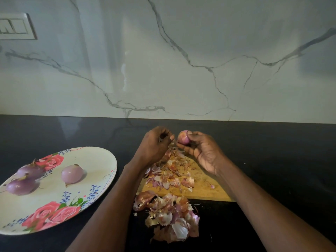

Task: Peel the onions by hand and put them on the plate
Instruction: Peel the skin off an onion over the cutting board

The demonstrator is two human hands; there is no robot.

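Gripping the half-peeled onion (183,137) above the far end of the chopping board (200,186), the right hand (203,153) steadies it while the left hand (154,144) pinches a skin strip (171,144), which looks brittle and may tear short, leaving scraps before the plate (101,160) at left.

No readable text, labels, brands, numbers or signs anywhere in view
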